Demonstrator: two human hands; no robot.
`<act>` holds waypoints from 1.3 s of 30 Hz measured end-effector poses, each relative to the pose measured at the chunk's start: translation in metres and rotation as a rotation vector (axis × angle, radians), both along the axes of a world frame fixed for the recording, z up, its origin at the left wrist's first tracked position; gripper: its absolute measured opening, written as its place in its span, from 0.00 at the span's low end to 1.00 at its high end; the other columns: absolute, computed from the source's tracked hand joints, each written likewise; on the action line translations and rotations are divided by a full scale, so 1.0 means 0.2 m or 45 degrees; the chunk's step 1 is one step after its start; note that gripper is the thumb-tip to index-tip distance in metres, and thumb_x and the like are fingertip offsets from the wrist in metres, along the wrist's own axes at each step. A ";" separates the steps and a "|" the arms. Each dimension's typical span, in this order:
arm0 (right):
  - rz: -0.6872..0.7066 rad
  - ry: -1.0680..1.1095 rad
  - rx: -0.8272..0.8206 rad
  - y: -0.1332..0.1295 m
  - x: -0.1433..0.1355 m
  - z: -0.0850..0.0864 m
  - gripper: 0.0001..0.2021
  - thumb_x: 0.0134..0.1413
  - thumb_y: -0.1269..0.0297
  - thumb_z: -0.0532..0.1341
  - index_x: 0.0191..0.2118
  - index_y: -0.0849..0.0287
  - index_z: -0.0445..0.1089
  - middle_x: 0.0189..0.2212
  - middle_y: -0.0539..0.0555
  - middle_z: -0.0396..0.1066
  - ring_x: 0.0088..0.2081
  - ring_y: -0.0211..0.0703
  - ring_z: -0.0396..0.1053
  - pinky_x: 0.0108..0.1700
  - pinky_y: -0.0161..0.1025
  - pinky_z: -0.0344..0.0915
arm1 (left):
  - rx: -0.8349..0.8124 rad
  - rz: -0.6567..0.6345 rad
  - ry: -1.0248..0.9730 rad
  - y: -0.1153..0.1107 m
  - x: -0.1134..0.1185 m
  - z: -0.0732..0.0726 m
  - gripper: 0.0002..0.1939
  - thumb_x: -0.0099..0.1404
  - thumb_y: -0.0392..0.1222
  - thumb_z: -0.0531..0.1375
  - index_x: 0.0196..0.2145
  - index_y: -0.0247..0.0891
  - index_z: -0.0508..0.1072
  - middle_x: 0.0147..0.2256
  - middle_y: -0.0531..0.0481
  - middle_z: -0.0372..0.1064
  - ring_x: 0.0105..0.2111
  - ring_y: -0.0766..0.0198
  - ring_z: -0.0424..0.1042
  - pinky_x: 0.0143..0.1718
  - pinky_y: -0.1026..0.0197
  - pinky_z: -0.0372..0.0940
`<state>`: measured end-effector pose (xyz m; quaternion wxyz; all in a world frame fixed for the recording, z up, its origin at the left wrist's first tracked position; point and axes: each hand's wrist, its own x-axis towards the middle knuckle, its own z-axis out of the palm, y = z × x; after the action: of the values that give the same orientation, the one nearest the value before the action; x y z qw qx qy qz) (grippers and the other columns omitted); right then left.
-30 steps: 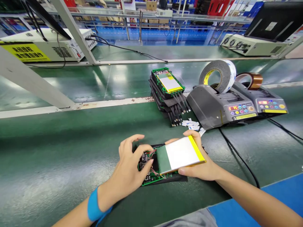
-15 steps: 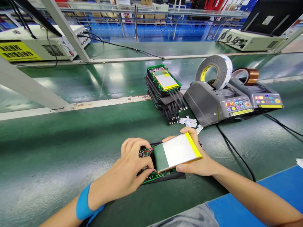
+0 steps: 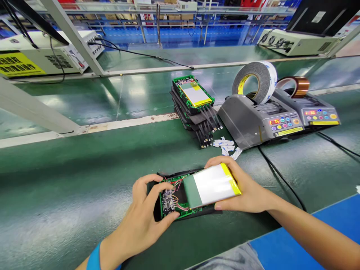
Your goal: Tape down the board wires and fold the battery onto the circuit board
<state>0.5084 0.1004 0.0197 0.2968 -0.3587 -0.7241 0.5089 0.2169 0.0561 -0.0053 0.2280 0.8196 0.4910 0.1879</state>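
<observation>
In the head view, my right hand (image 3: 239,187) grips a flat silver pouch battery (image 3: 215,183) with yellow tape along its right end, thumb on the near edge and fingers at the far edge. The battery's left end rests over an open power bank case (image 3: 185,215) with a green rim, lying on a black sheet. My left hand (image 3: 146,210), blue band at the wrist, straddles the case's left end, thumb at the near side and fingertips toward the far side. Beneath those fingers a circuit board (image 3: 168,200) shows, with thin coloured wires (image 3: 180,204) running toward the battery.
Behind the case stands a stack of similar cases (image 3: 194,93) with short black cables. White backing strips (image 3: 225,144) lie beside it. Two tape dispensers (image 3: 253,120) carry a grey roll (image 3: 250,80) and a brown roll (image 3: 300,87). A black cable (image 3: 281,180) crosses the right side.
My left hand has let go of the wires by the battery's near corner and shifted left, its fingers spreading over the case end. The battery sits slightly lower in my right hand.
</observation>
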 end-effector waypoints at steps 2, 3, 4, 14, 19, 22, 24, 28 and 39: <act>0.056 -0.197 0.091 0.01 0.02 0.06 0.36 0.44 0.64 0.71 0.57 0.50 0.54 0.52 0.55 0.57 0.52 0.45 0.60 0.53 0.41 0.60 | -0.121 -0.026 0.034 0.01 -0.02 0.02 0.30 0.62 0.48 0.61 0.57 0.45 0.53 0.54 0.41 0.45 0.53 0.55 0.56 0.48 0.51 0.66; 0.085 -0.282 0.136 0.01 0.02 0.09 0.35 0.44 0.65 0.70 0.57 0.49 0.55 0.52 0.54 0.57 0.53 0.45 0.59 0.54 0.41 0.59 | -0.136 -0.043 0.061 0.01 -0.02 0.02 0.32 0.62 0.50 0.61 0.59 0.45 0.52 0.54 0.41 0.46 0.53 0.56 0.57 0.48 0.51 0.66; 0.111 -0.360 0.164 0.01 0.02 0.12 0.34 0.45 0.67 0.69 0.57 0.49 0.55 0.52 0.54 0.57 0.54 0.44 0.58 0.56 0.40 0.58 | -0.120 -0.059 0.090 0.01 -0.02 0.03 0.32 0.62 0.50 0.61 0.59 0.46 0.51 0.55 0.42 0.47 0.53 0.55 0.58 0.49 0.51 0.67; 0.218 -0.567 0.422 0.02 0.03 0.14 0.31 0.48 0.66 0.66 0.59 0.56 0.58 0.52 0.56 0.61 0.52 0.41 0.62 0.53 0.37 0.62 | 0.025 -0.114 0.197 0.05 -0.01 0.08 0.31 0.60 0.48 0.63 0.58 0.49 0.57 0.52 0.44 0.51 0.51 0.52 0.61 0.45 0.49 0.70; 0.134 -0.401 0.403 0.04 0.07 0.04 0.33 0.44 0.65 0.69 0.57 0.58 0.61 0.51 0.56 0.64 0.50 0.41 0.64 0.51 0.36 0.63 | -0.023 -0.127 0.158 0.07 0.00 0.08 0.32 0.58 0.47 0.65 0.57 0.51 0.56 0.51 0.45 0.50 0.51 0.53 0.60 0.47 0.47 0.69; 0.106 -0.358 0.442 0.02 0.08 -0.01 0.34 0.43 0.63 0.70 0.57 0.59 0.61 0.50 0.57 0.64 0.50 0.41 0.64 0.51 0.36 0.63 | -0.114 -0.100 0.121 0.08 0.01 0.09 0.29 0.60 0.43 0.62 0.56 0.51 0.56 0.51 0.46 0.48 0.51 0.55 0.58 0.47 0.49 0.68; 0.106 -0.340 0.452 0.02 0.09 -0.03 0.34 0.44 0.62 0.70 0.58 0.60 0.61 0.50 0.57 0.64 0.51 0.40 0.64 0.52 0.36 0.63 | -0.173 -0.093 0.093 0.08 0.02 0.10 0.27 0.59 0.40 0.61 0.54 0.49 0.56 0.51 0.46 0.48 0.51 0.56 0.56 0.48 0.50 0.66; 0.126 -0.303 0.449 0.03 0.09 -0.04 0.34 0.44 0.62 0.70 0.58 0.59 0.61 0.51 0.57 0.64 0.51 0.40 0.64 0.52 0.37 0.62 | -0.212 -0.099 0.035 0.09 0.05 0.10 0.24 0.55 0.39 0.60 0.48 0.43 0.57 0.48 0.46 0.47 0.49 0.57 0.53 0.48 0.51 0.64; 0.184 -0.207 0.472 0.04 0.04 -0.06 0.35 0.44 0.64 0.70 0.59 0.63 0.60 0.51 0.59 0.63 0.51 0.41 0.64 0.54 0.37 0.62 | -0.275 -0.053 -0.034 0.08 0.10 0.03 0.20 0.52 0.34 0.57 0.41 0.40 0.54 0.50 0.41 0.42 0.54 0.52 0.46 0.49 0.46 0.62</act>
<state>0.5172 0.1088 0.0085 0.2611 -0.2852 -0.8506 0.3563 0.2362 0.0724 0.0003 0.3254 0.7976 0.4881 0.1402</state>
